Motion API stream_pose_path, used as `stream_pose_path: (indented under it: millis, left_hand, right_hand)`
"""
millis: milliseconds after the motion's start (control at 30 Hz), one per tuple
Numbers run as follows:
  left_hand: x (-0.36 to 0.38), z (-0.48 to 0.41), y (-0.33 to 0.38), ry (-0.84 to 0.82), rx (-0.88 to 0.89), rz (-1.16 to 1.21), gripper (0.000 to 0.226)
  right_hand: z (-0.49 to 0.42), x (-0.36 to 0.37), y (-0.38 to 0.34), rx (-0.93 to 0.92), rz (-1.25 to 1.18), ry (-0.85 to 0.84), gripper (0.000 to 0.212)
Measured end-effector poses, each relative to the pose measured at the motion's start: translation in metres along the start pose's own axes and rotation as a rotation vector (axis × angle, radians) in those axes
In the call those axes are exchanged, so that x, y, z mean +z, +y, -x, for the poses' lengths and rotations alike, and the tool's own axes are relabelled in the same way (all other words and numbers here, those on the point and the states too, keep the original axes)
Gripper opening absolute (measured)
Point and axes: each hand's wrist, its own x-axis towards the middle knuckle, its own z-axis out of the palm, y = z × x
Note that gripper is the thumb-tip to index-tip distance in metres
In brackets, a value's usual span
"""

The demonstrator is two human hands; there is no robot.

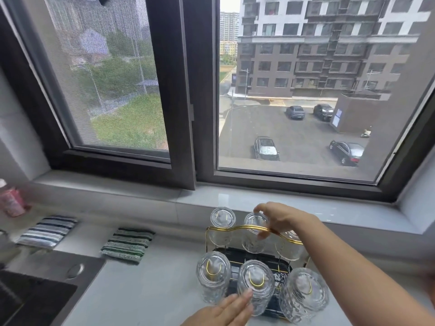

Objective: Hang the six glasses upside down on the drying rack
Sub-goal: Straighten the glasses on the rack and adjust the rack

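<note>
Six clear textured glasses stand upside down on the gold wire drying rack [231,228] with its black tray [249,256]. The back row holds a left glass [222,218], a middle glass [253,245] and a right glass [288,251]. In front are a left glass [213,276], a middle glass [256,280] and a right glass [303,292]. My right hand [280,217] reaches over the rack, thumb and forefinger pinched around the back middle glass's base. My left hand [226,309] lies flat and open, fingertips touching the front middle glass.
The rack stands on a pale counter [146,290] under a window sill [341,210]. Two striped cloths [47,231] [128,245] lie to the left. A pink bottle [10,201] stands at the far left, and a dark sink [35,297] fills the lower left.
</note>
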Motion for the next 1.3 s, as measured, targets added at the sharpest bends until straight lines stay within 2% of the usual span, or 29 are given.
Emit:
stream_pose_path:
  millis: [33, 67, 100, 133, 200, 300, 400, 467, 567, 667, 733, 867, 933, 1033, 1167, 1300]
  left_hand:
    - [-0.002, -0.003, 0.009, 0.012, -0.016, -0.05, 0.114]
    - [-0.005, -0.01, 0.009, -0.013, -0.064, 0.025, 0.082]
    - [-0.003, -0.015, 0.011, -0.024, -0.1, 0.115, 0.068]
    - [-0.003, -0.018, 0.015, 0.031, -0.113, 0.129, 0.064]
    - [0.001, -0.02, 0.014, 0.115, -0.089, 0.138, 0.063]
    - [-0.001, -0.02, 0.013, 0.161, -0.102, 0.279, 0.061]
    - [-0.003, -0.018, 0.013, 0.046, -0.111, 0.493, 0.066]
    - [-0.006, -0.017, 0.01, 0.006, -0.144, 0.522, 0.068]
    - [-0.011, -0.017, 0.009, 0.021, -0.155, 0.649, 0.066]
    - [-0.02, -0.016, 0.004, -0.001, -0.111, 0.805, 0.063]
    - [-0.025, -0.012, -0.002, -0.097, -0.052, 0.918, 0.066]
    - [-0.035, -0.012, -0.016, -0.093, -0.07, 1.151, 0.066]
    - [-0.04, -0.013, -0.015, -0.144, 0.054, 1.301, 0.062]
    - [-0.045, -0.017, -0.014, -0.184, 0.025, 1.345, 0.066]
    - [-0.055, -0.02, -0.016, -0.224, 0.095, 1.351, 0.086]
    - [-0.065, -0.028, -0.013, -0.229, 0.11, 1.346, 0.091]
  right_hand:
    - [0.0, 0.0, 0.0, -0.005, 0.002, -0.003, 0.088]
    - [0.0, -0.001, 0.0, -0.01, 0.001, -0.007, 0.088]
    - [0.0, -0.001, 0.0, -0.015, 0.001, -0.012, 0.087]
    - [0.0, -0.002, -0.001, -0.019, 0.005, -0.019, 0.087]
    - [0.001, -0.003, -0.001, -0.023, 0.015, -0.033, 0.086]
    - [0.002, -0.004, -0.001, -0.029, 0.013, -0.045, 0.084]
    - [0.004, -0.005, 0.001, -0.029, 0.017, -0.042, 0.083]
    - [0.005, -0.005, 0.0, -0.034, 0.02, -0.043, 0.083]
    - [0.008, -0.005, 0.001, -0.043, 0.016, -0.024, 0.083]
    - [0.019, -0.01, 0.008, -0.072, -0.077, 0.079, 0.074]
    - [0.033, -0.015, 0.019, -0.077, -0.146, 0.195, 0.066]
    - [0.066, -0.012, 0.048, -0.027, -0.199, 0.367, 0.052]
    - [0.085, -0.001, 0.061, 0.003, -0.241, 0.399, 0.048]
    - [0.111, 0.021, 0.074, 0.01, -0.282, 0.42, 0.045]
    - [0.135, 0.042, 0.078, 0.023, -0.331, 0.431, 0.042]
    - [0.147, 0.051, 0.08, 0.044, -0.353, 0.444, 0.039]
